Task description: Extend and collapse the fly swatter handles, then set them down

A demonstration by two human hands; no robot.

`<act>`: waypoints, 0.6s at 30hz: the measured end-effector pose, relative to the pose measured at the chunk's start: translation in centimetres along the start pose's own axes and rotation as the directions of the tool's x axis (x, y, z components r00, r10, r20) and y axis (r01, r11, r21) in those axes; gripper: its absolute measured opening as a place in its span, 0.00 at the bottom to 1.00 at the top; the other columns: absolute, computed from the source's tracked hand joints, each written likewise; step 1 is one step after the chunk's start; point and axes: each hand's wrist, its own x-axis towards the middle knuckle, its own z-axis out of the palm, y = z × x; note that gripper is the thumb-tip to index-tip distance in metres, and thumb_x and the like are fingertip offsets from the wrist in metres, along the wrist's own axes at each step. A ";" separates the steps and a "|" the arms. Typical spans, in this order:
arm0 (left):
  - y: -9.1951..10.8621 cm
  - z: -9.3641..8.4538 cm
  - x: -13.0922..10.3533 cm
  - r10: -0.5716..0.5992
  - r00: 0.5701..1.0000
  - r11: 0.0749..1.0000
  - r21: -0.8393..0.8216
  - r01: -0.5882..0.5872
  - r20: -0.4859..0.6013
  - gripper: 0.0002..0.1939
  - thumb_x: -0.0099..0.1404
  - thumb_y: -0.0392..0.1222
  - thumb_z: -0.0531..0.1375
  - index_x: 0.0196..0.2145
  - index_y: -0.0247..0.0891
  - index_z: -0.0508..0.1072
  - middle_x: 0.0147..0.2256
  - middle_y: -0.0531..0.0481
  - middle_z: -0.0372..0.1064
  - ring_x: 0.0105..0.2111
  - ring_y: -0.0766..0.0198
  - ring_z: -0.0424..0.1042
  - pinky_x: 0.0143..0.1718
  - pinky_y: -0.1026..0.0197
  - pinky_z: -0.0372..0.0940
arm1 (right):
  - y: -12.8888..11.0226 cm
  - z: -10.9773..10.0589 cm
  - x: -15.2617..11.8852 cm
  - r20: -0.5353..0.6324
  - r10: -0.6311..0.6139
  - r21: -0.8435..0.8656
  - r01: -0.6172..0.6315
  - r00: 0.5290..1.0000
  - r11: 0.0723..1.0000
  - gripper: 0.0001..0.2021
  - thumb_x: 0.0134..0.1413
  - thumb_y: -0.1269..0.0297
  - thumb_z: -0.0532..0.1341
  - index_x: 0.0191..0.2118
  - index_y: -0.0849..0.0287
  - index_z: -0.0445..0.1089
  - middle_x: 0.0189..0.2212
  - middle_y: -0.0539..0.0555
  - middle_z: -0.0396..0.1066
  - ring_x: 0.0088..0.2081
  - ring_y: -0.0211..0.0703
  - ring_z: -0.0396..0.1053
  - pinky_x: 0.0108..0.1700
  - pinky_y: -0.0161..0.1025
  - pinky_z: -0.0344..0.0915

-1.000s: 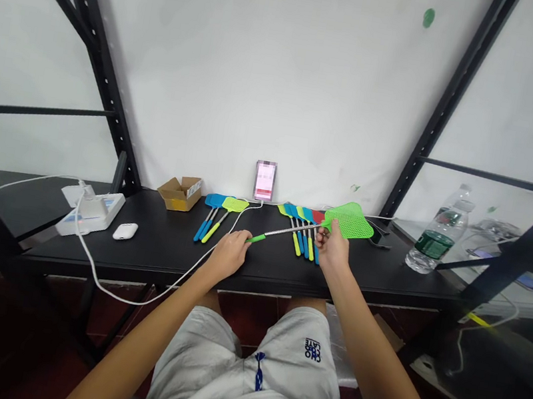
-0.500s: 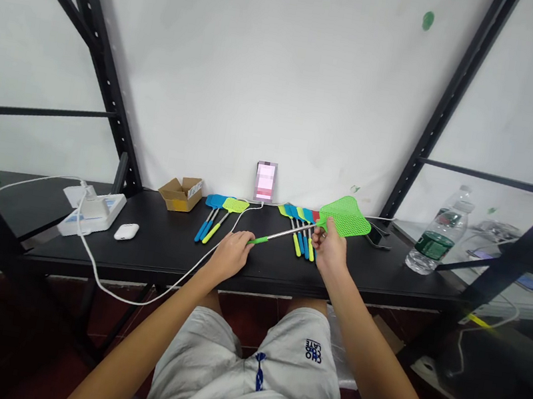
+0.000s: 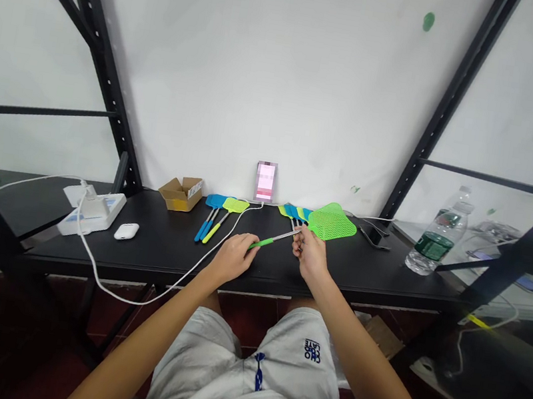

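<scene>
A green fly swatter (image 3: 333, 222) with a metal shaft is held slantwise just above the desk, its meshed head towards the right. Closed round the green handle is my left hand (image 3: 233, 258). My right hand (image 3: 312, 255) pinches the shaft near the head. Behind it, the row of blue and yellow-green fly swatters (image 3: 291, 211) is partly covered by my hand and the green mesh. Left of centre lie two blue fly swatters (image 3: 209, 217) and a yellow-green one (image 3: 227, 215), apart from my hands.
A phone (image 3: 265, 181) leans on the wall. To the left are an open cardboard box (image 3: 180, 194), a white earbud case (image 3: 126, 231) and a power strip (image 3: 101, 215) with a cable across the desk edge. Plastic bottles (image 3: 436, 243) and another phone (image 3: 374, 236) are at right.
My right hand has moved left towards my left hand, bringing the swatter's head along. The visible metal shaft is shorter. My left hand has stayed nearly in place.
</scene>
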 end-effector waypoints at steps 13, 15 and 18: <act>0.4 0.1 0.1 -0.036 0.997 0.994 -0.102 0.043 0.074 0.10 0.72 0.40 0.48 0.46 0.40 0.67 0.41 0.46 0.71 0.39 0.59 0.72 0.41 0.58 0.65 | 1.8 0.2 -0.2 0.110 0.020 -0.085 -0.010 0.994 0.996 0.18 0.47 0.48 0.65 0.29 0.60 0.67 0.19 0.47 0.64 0.17 0.32 0.60 0.16 0.29 0.50; 0.4 -0.1 0.1 -0.040 0.996 0.992 -0.116 0.049 0.077 0.10 0.72 0.40 0.48 0.46 0.40 0.67 0.40 0.46 0.71 0.39 0.60 0.72 0.40 0.59 0.65 | 1.5 -0.1 0.1 0.084 0.006 -0.089 0.002 0.996 0.996 0.17 0.47 0.49 0.65 0.30 0.60 0.67 0.18 0.47 0.64 0.17 0.32 0.60 0.16 0.29 0.50; 0.5 -0.2 0.1 -0.036 0.998 0.993 -0.114 0.042 0.059 0.09 0.71 0.40 0.49 0.45 0.40 0.67 0.41 0.46 0.70 0.39 0.60 0.71 0.41 0.59 0.65 | 1.3 -0.3 0.5 0.074 0.027 -0.095 -0.020 0.997 0.995 0.17 0.47 0.50 0.65 0.29 0.60 0.67 0.18 0.47 0.64 0.17 0.31 0.60 0.16 0.29 0.50</act>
